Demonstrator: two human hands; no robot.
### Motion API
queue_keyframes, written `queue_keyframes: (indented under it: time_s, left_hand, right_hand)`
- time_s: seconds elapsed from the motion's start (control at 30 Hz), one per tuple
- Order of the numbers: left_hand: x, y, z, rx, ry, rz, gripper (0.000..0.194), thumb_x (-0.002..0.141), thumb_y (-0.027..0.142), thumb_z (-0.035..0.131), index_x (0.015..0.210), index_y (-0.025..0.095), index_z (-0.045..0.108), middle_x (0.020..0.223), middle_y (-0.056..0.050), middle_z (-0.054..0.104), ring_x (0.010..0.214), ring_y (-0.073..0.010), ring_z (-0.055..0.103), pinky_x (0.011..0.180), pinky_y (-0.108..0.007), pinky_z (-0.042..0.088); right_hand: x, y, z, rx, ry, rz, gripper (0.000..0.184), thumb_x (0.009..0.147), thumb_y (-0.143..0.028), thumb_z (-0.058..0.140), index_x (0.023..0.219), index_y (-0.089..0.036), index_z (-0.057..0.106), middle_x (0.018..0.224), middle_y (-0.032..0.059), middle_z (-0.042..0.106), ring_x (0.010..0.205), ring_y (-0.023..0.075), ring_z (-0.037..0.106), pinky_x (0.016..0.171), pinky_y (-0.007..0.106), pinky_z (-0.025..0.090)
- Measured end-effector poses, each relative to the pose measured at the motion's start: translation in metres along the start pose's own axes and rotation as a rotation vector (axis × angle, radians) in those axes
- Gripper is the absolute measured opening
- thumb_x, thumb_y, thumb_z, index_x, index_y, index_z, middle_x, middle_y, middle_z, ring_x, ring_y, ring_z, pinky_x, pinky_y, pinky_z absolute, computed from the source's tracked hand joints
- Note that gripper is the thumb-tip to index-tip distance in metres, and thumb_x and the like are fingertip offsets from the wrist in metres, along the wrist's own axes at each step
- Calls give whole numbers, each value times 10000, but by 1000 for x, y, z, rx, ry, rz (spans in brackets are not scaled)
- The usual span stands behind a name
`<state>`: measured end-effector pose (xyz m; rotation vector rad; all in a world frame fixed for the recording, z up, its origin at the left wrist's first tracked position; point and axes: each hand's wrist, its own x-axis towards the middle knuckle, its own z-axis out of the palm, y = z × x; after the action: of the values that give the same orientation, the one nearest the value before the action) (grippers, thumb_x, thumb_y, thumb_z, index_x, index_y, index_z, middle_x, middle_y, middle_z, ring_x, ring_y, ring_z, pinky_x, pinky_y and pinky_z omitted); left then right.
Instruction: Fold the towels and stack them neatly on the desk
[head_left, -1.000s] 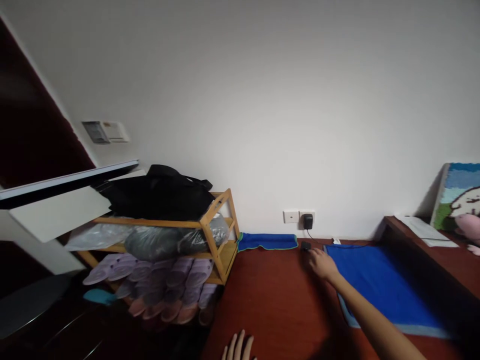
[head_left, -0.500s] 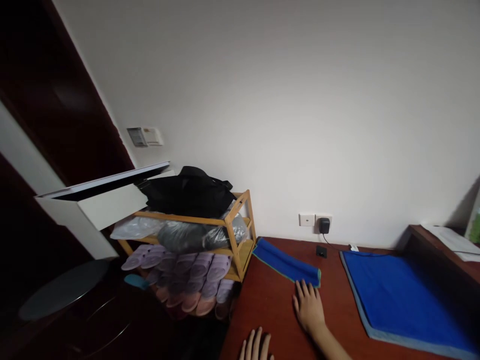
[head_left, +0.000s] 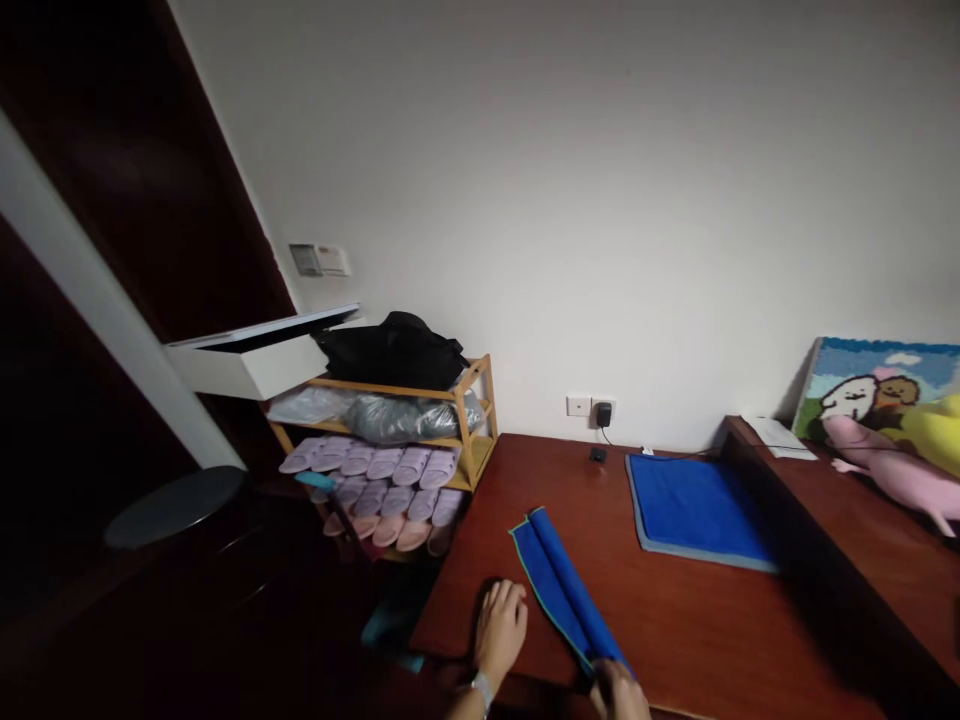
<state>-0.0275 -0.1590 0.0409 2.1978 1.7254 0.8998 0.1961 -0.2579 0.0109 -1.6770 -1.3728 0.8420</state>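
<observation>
The right hand (head_left: 621, 692) grips the blue cloth's (head_left: 576, 592) near end

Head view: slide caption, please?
Right hand holding the near end of a green-edged blue cloth, left hand on the tabletop beside it.

Right hand (head_left: 621, 692) holds blue cloth (head_left: 577, 595), near end; left hand (head_left: 504, 625) beside.

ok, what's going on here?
A person at a reddish-brown table has their right hand on the near end of a green-edged blue cloth, which lies slantwise, partly folded over. The left hand is beside the cloth, not holding it. A grey-edged blue cloth lies flat farther back, apart from both hands.
</observation>
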Motion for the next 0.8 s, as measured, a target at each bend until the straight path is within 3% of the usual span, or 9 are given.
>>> queue_keyframes:
  time_s: [0.07,0.17,0.27,0.33,0.43,0.57,0.7,0.8]
  left_hand:
    - [-40,33,13,-220,-70,-116,275,951,357,469,859,254,706,875,-72,719,867,-246,677,852,-358,527]
    - [-95,75,35,-576,-215,-394,398,917,614,515,886,265,706,777,-57,737,767,-251,703,718,-316,544]
    - [-122,95,36,-732,-236,-542,517,840,727,582,975,246,715,808,-70,763,796,-268,724,719,-318,556]
    - [-125,99,22,-753,-234,-509,546,816,747,606,966,233,711,811,-69,760,791,-260,719,731,-318,559]
    - [-117,105,-10,-791,-292,-344,550,763,743,686,917,216,699,815,-65,749,799,-247,704,763,-317,559]
    - [-107,125,-38,-888,-414,-193,545,737,726,737,856,196,697,847,-77,747,850,-243,692,816,-327,549]
    - [-99,139,-46,-1062,-456,-303,568,696,737,765,760,179,682,741,-47,706,710,-203,666,661,-298,528]
    - [-79,131,-74,-1186,-257,-499,562,617,682,850,807,174,702,733,-28,692,641,-187,655,540,-273,494]
  right_hand:
    - [-2,-15,-6,258,-38,65,396,679,-629,710,814,-265,785,791,67,763,833,330,736,761,411,582]
    - [-11,-38,-3,617,-171,163,528,607,-719,755,781,-220,739,572,8,630,543,213,634,517,310,505]
    - [-28,-56,-1,808,-225,214,542,598,-700,798,850,-224,735,538,-28,571,424,139,522,410,238,389]
    - [-40,-64,-5,846,-229,232,567,579,-703,819,876,-226,742,547,-33,570,389,112,465,384,221,340]
    - [-54,-72,-20,825,-196,247,643,557,-747,824,924,-224,758,576,-35,583,371,82,385,371,222,300]
    - [-64,-81,-40,822,-42,146,616,563,-750,836,884,-229,764,660,-8,633,615,177,591,567,278,489]
    - [-63,-89,-64,756,84,100,609,588,-774,805,857,-230,753,699,4,668,751,230,645,707,320,537]
    - [-57,-94,-107,722,187,62,594,629,-766,779,873,-224,757,815,30,729,817,239,669,764,328,547]
